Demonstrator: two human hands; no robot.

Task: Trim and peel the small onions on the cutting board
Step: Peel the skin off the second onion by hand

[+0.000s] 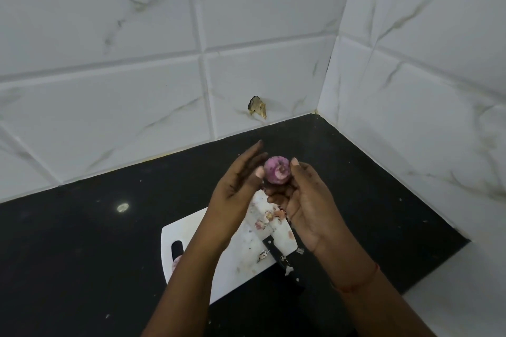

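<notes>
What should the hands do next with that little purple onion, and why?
Probably set the onion down on the cutting board. It looks peeled, smooth and purple; the right hand holds it while the left hand touches it. Another onion seems to wait near the board's slot.

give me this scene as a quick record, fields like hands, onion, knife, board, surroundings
onion: small purple onion, mostly peeled, held up above the board
right hand: right hand cradles the onion, thumb at its side
left hand: left hand open, thumb touching the onion's left side
knife: black-handled knife lying on the board, untouched
board: white cutting board strewn with onion peel scraps
second onion: part of another onion shows near the board's left edge
surroundings: black countertop, white marbled wall tiles
</notes>
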